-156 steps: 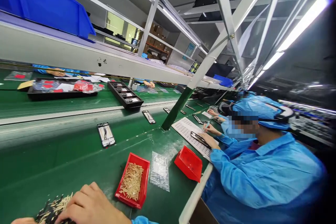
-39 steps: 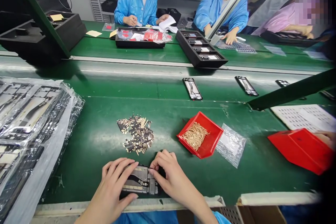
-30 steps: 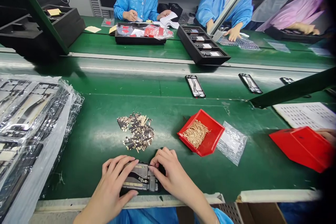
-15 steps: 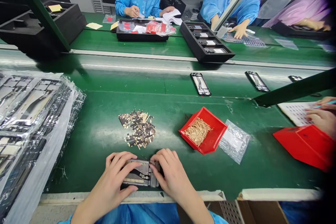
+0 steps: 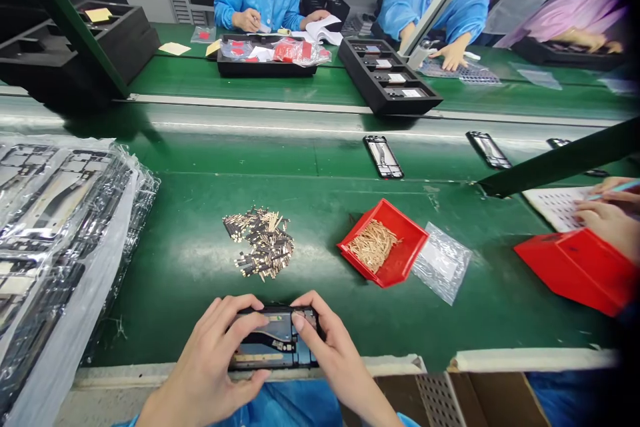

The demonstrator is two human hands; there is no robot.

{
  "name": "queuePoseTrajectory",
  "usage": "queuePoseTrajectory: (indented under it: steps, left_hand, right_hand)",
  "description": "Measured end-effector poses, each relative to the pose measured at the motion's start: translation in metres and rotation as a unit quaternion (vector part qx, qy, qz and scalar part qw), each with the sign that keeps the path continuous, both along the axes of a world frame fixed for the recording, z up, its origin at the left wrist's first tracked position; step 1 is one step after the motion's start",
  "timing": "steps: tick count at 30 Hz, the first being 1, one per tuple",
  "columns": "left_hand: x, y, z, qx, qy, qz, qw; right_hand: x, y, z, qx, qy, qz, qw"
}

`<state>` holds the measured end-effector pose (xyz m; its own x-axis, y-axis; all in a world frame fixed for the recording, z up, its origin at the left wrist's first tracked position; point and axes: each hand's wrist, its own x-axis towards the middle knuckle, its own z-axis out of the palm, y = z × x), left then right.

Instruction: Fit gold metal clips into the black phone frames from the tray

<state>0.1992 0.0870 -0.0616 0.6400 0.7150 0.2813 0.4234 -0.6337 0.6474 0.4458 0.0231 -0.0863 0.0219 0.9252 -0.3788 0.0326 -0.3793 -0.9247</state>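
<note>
A dark phone frame (image 5: 273, 345) lies at the near edge of the green bench, gripped from both sides. My left hand (image 5: 210, 360) curls round its left end. My right hand (image 5: 327, 350) wraps its right end, with the index fingertip pressed on the upper part. Just beyond the frame sits a loose pile of small gold-and-black connector strips (image 5: 261, 251). A red bin (image 5: 400, 267) with gold strips stands to the right of the pile.
Stacked trays of frames in plastic wrap (image 5: 55, 213) fill the left. A clear bag (image 5: 441, 261) and a second red bin (image 5: 580, 267) lie right, by a co-worker's hands (image 5: 607, 213). Phone frames (image 5: 383, 156) ride the conveyor. Black trays (image 5: 387, 77) and people sit opposite.
Both hands have tightened on the phone frame and drawn it slightly toward the bench edge, raising its far side. Five seconds ago the view faced right, my hand on the strip pile.
</note>
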Motion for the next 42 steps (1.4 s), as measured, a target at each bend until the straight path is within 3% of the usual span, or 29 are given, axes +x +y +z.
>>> queuePoseTrajectory:
  steps: [5, 9, 12, 15, 20, 24, 30, 35, 42]
  left_hand:
    - [0.004, -0.002, 0.009, -0.013, 0.04, 0.028, 0.999]
    - [0.007, -0.003, 0.013, -0.002, 0.067, 0.029, 0.997]
    - [0.007, -0.003, 0.014, -0.003, 0.085, 0.028, 0.996]
    - [0.006, -0.003, 0.014, 0.001, 0.101, 0.017, 0.995]
    - [0.004, 0.0, 0.018, 0.01, 0.109, 0.008, 0.994]
    - [0.003, 0.003, 0.019, 0.01, 0.07, 0.029, 0.997]
    - [0.01, 0.007, 0.003, 0.021, -0.058, 0.078, 0.995]
    - [0.014, 0.007, -0.006, 0.034, -0.092, 0.111, 0.989]
    - [0.018, -0.003, -0.016, 0.051, -0.128, 0.148, 0.979]
  right_hand:
    - [0.003, 0.005, 0.002, -0.028, 0.061, 0.037, 0.997]
    - [0.002, 0.008, 0.001, -0.006, 0.068, 0.002, 0.998]
    - [0.006, 0.011, 0.002, 0.015, 0.04, 0.033, 0.999]
    - [0.013, 0.016, 0.004, 0.109, -0.049, 0.058, 0.991]
    - [0.017, 0.026, 0.007, 0.298, -0.146, 0.043, 0.942]
    - [0.018, 0.032, 0.008, 0.353, -0.173, 0.064, 0.917]
    - [0.015, 0.032, 0.003, 0.399, -0.155, 0.072, 0.901]
    - [0.015, 0.03, -0.003, 0.422, -0.149, 0.086, 0.89]
    - [0.007, 0.03, -0.006, 0.395, -0.173, 0.046, 0.901]
